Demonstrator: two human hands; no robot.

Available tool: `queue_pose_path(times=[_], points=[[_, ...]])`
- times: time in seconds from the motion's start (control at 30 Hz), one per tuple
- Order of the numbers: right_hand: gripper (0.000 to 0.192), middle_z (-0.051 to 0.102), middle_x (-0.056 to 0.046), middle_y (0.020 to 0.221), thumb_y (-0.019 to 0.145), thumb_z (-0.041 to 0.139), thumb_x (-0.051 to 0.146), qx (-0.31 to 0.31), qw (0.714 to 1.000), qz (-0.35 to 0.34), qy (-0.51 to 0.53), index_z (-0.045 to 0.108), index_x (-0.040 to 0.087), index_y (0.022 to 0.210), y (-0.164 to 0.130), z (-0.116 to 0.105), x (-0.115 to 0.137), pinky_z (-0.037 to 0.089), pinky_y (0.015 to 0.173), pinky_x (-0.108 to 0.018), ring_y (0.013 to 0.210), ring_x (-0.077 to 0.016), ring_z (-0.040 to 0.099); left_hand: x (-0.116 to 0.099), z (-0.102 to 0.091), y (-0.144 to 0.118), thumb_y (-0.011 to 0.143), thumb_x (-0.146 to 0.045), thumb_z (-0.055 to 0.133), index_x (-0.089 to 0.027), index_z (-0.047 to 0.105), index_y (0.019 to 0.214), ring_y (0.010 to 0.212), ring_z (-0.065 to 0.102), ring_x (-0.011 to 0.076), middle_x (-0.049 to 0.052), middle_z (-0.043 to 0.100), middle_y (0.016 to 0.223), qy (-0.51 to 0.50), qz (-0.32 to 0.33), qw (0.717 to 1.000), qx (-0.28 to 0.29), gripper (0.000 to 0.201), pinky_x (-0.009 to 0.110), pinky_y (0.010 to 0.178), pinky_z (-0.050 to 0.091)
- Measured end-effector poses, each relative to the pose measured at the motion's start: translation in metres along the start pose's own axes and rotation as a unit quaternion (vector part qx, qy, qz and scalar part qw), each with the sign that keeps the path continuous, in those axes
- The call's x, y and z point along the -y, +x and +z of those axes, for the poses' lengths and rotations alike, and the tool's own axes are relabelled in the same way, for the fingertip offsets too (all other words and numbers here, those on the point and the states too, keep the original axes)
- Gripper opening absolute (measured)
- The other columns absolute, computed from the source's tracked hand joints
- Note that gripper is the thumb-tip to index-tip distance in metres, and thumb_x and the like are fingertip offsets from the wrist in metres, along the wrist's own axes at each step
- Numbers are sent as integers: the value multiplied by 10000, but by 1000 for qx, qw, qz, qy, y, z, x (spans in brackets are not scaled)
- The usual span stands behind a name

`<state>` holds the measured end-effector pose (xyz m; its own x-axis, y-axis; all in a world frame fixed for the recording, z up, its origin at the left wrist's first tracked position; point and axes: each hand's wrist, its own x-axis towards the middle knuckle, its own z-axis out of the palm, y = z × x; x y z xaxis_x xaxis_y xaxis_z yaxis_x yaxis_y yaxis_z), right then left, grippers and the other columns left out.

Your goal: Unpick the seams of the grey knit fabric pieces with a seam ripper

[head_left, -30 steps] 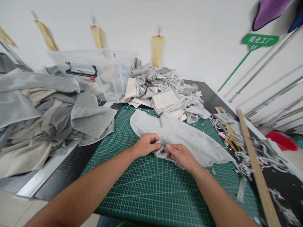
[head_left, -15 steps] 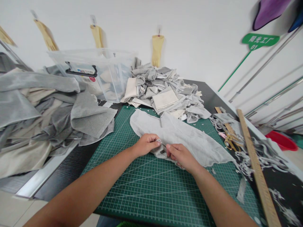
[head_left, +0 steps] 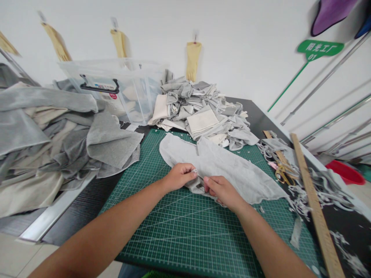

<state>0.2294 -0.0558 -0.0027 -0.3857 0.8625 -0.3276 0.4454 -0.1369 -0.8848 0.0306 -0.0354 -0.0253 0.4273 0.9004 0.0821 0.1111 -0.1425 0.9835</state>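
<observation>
1. Grey cloth piece (head_left: 228, 170): spread flat on green cutting mat (head_left: 179, 235), near edge bunched between both hands.
2. Left hand (head_left: 180, 176): pinching a small fold of the cloth's near edge between thumb and fingertips.
3. Right hand (head_left: 222, 191): closed on the same edge, just beside the left, fingertips almost touching.
4. Scissors (head_left: 281, 173): lying right of the mat, beside wooden ruler (head_left: 314, 208).
5. Heap of folded cloths (head_left: 203, 112): behind the mat, next to clear plastic bin (head_left: 116, 90).

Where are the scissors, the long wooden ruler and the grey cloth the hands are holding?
scissors (head_left: 281, 173), head view, gold handles.
wooden ruler (head_left: 314, 210), head view, middle.
grey cloth (head_left: 228, 170), head view, flat middle.
</observation>
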Motion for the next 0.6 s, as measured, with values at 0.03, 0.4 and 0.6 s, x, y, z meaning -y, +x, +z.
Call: queue_pose_path(times=[0.03,0.4,0.6], points=[[534,334,64,426,831,410,625,1,1000,0,1,565,147,649,0,0,0,213,363,-193,354,-58,278,0,0,0,807,-409,562,-108,563,720,530,379,75,-35,443,579,0,0,1000,-1,314,187,503,293],[536,349,57,435,819,418,638,-7,1000,-4,-4,559,153,639,-1,0,2,215,358,-188,361,-59,289,-3,1,0,799,-411,570,-107,565,711,523,379,73,-32,451,570,12,1,1000,-7,317,179,483,282],[518,351,58,434,826,424,617,-10,1000,-5,-1,556,154,634,-1,0,2,216,365,-187,363,-58,292,-2,1,0,798,-396,577,-104,570,727,532,391,76,-28,465,583,3,7,1000,-13,301,183,499,302]])
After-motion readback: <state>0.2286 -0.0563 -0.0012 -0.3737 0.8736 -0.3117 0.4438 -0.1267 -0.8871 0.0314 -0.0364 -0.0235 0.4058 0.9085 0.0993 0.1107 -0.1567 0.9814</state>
